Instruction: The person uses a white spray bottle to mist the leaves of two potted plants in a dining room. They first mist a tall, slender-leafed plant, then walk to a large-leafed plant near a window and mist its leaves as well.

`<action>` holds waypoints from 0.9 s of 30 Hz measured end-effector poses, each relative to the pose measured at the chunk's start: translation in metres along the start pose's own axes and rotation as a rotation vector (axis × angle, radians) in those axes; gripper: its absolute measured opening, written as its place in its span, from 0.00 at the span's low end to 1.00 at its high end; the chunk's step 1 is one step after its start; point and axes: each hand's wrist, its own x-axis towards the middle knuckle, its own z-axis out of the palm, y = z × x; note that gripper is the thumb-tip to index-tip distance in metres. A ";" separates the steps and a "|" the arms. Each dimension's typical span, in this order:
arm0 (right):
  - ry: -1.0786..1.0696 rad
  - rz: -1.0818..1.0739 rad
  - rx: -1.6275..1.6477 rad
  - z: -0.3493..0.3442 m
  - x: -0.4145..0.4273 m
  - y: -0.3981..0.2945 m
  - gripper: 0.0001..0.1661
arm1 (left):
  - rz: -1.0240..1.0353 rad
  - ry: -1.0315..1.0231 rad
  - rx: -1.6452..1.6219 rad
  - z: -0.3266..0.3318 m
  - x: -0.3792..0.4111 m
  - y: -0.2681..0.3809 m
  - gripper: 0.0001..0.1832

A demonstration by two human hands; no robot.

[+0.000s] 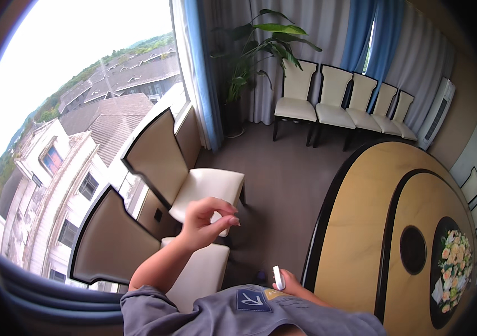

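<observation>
My left hand [209, 220] is raised in front of the pale seat of a dining chair [211, 187]. Its thumb and index finger curve towards each other with a small gap between the tips, and nothing shows between them. Low by my waist, my right hand [292, 282] grips a small white handheld device [279, 277], seen nearly edge-on. That hand is beside the black rim of a large round table [347, 235]. A second chair [114, 239] stands nearer me on the left, partly hidden by my left forearm.
A flower arrangement [454, 269] sits at the table's centre. Several cream chairs [299, 84] line the far curtain [322, 25], near a potted plant [242, 75] and a white upright air conditioner [436, 113]. A large window [95, 54] is at the left, above dark flooring [276, 168].
</observation>
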 end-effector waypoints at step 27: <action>0.278 -0.226 0.032 -0.232 0.498 0.036 0.24 | -1.493 0.195 0.451 -0.178 0.007 -0.559 0.17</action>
